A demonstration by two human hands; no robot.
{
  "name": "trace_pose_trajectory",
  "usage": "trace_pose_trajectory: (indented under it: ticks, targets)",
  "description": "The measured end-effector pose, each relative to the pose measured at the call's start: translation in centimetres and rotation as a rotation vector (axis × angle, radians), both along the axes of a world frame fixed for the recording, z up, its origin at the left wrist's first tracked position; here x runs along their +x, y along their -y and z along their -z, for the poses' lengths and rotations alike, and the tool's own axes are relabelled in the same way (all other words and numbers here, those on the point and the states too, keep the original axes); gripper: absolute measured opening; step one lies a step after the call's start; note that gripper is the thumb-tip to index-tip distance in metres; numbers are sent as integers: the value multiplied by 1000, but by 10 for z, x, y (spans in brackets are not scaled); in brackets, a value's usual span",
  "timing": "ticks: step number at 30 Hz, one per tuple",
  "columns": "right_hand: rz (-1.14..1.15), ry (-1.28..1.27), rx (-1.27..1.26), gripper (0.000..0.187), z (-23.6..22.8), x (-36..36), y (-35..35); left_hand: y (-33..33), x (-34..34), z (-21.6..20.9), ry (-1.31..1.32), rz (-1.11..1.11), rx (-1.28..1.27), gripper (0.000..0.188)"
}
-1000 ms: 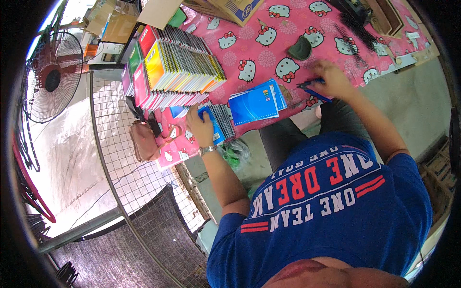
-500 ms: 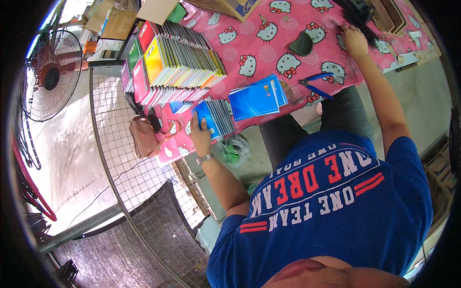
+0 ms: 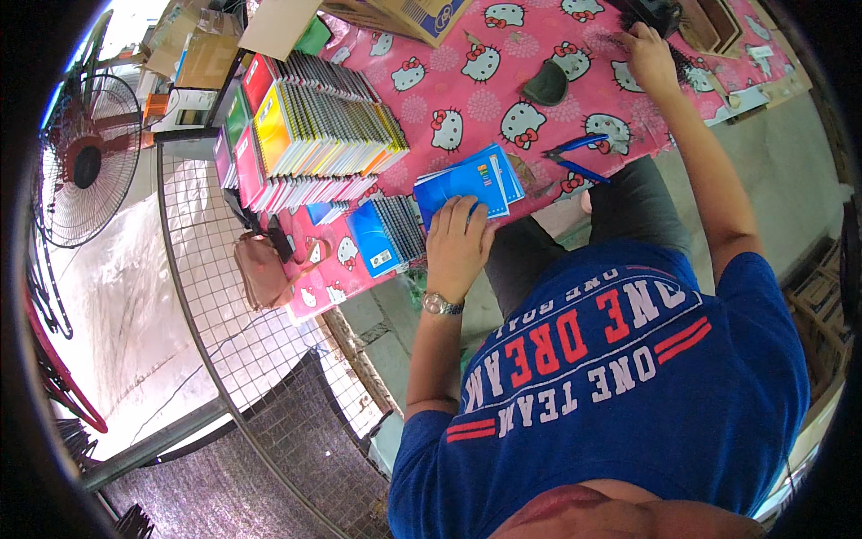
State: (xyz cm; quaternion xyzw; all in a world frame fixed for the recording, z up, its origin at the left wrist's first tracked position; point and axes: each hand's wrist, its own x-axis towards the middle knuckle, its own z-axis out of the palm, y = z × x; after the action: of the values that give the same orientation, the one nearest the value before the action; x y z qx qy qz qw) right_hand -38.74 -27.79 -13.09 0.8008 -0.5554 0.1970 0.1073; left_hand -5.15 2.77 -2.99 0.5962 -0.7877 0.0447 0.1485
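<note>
My left hand (image 3: 458,242) lies over the near edge of a small stack of loose blue notebooks (image 3: 467,184), its fingers laid on the top cover. Left of it, several spiral-bound blue notebooks (image 3: 388,235) lie overlapped at the table's front edge. At the far right my right hand (image 3: 651,61) has its fingers bent together on thin black spiral binding coils (image 3: 687,70); its fingertips partly hide what they grip. Blue-handled pliers (image 3: 576,157) lie between the two hands, beside a dark green half-round piece (image 3: 546,84).
Tall stacks of coloured spiral notebooks (image 3: 310,121) stand at the table's left. A cardboard box (image 3: 404,18) sits at the back and a wooden tray (image 3: 714,31) at the far right. A brown pouch (image 3: 263,271) hangs near the left corner; beyond is a fan (image 3: 87,162).
My left hand has moved right, from the spiral-bound blue notebooks to the loose blue stack. My right hand stays at the black coils. The whole view has shifted slightly.
</note>
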Motion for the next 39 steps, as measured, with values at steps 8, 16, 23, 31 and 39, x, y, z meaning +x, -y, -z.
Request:
trace_pose_trajectory:
  ticks: [8,16,23,31,39]
  targets:
    - [-125,481,67,41,-23,29,-19,7,8,-25,-2,42,230,27]
    - [-722,657,504,39,-95,112,-137,27,-2,-61,-97,-48,107,24]
    - [-836,462,456,40,-104,126,-166,29,-18,-31,-61,-153,-47,29]
    - [-892,576,378,31,-104,131,-163,32,-14,-35,-154,-100,-44,20]
    - [-1041,738,621,46,-104,127,-157,36,-14,-37,-180,-64,-16,16]
